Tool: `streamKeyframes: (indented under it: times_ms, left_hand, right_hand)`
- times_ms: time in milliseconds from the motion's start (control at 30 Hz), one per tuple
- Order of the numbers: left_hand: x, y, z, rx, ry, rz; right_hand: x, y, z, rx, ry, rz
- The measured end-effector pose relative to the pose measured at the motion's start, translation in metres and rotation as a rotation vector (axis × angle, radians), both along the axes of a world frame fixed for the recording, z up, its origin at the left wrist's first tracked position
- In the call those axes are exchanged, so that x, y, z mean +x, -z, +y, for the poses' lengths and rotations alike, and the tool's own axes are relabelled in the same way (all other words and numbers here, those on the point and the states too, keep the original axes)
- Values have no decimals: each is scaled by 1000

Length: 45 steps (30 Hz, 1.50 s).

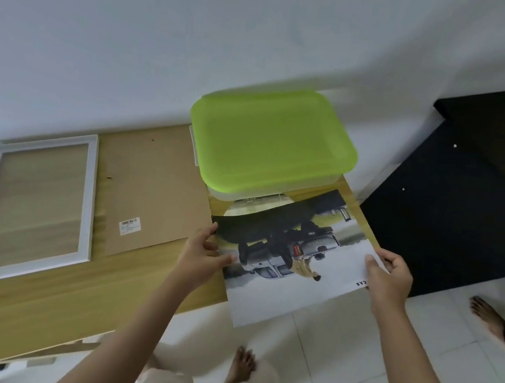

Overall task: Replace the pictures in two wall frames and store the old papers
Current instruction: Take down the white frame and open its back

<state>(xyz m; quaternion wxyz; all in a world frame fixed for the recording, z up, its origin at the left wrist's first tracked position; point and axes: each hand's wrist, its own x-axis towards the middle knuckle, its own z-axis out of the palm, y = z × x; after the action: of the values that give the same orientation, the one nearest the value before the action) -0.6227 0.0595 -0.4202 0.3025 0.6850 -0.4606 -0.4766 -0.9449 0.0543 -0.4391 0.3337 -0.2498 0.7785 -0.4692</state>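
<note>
I hold the poster (296, 262) by both side edges, over the right end of the table (33, 313). My left hand (203, 257) pinches its left edge, thumb on the printed face and fingers curled underneath. My right hand (390, 277) pinches the right edge the same way, thumb on top near the white margin with dark letters. So each grip is closed on the poster, not spread.

The poster shows a silver truck, upside down from where I stand. Its near part sticks out past the table edge over the white floor tiles (349, 367). Its far edge reaches just under the near rim of the box (231, 196), and I cannot tell whether they touch.

The box is clear plastic with a green lid (271, 142), standing at the back of the table against the white wall (137, 29). To its left a brown backing board (150, 190) lies flat, with a small label (129, 225) near its front corner. Further left, just beside the board, a white frame (31, 209) lies flat with the wood of the table showing through it.

A black cabinet (469, 205) stands to the right of the table. My bare foot (241, 365) is on the tiles below the poster, and another bare foot (487, 313) shows near the right edge.
</note>
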Motion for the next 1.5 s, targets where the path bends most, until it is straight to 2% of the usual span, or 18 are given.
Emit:
streamKeyframes:
  times_ms: [100, 233, 333, 500, 833, 1033, 1200, 1333, 1500]
  left_hand:
    - [1, 5, -9, 37, 198, -69]
    - [2, 11, -20, 39, 287, -233]
    - [-1, 12, -26, 21, 286, -363]
    - [-7, 14, -28, -10, 230, -393]
    - [-16, 18, -34, 7, 251, -464]
    - [-17, 17, -33, 9, 252, -456]
    - [-13, 11, -25, -41, 180, -343]
    - [6, 4, -11, -129, 128, -274]
    - [61, -5, 7, -229, 76, -274]
  right_hand:
    - [4, 6, -6, 11, -12, 30]
    - [7, 8, -13, 7, -62, 106]
    - [4, 9, -17, 14, -159, 189]
    - [-2, 12, -27, 15, -271, 304]
    - [-9, 22, -34, 59, -283, 378]
    - [-7, 20, -34, 81, -286, 416]
    - [10, 12, -32, 139, -279, 631]
    - [49, 2, -33, 2, -298, 708]
    - [137, -10, -37, -162, -427, 626]
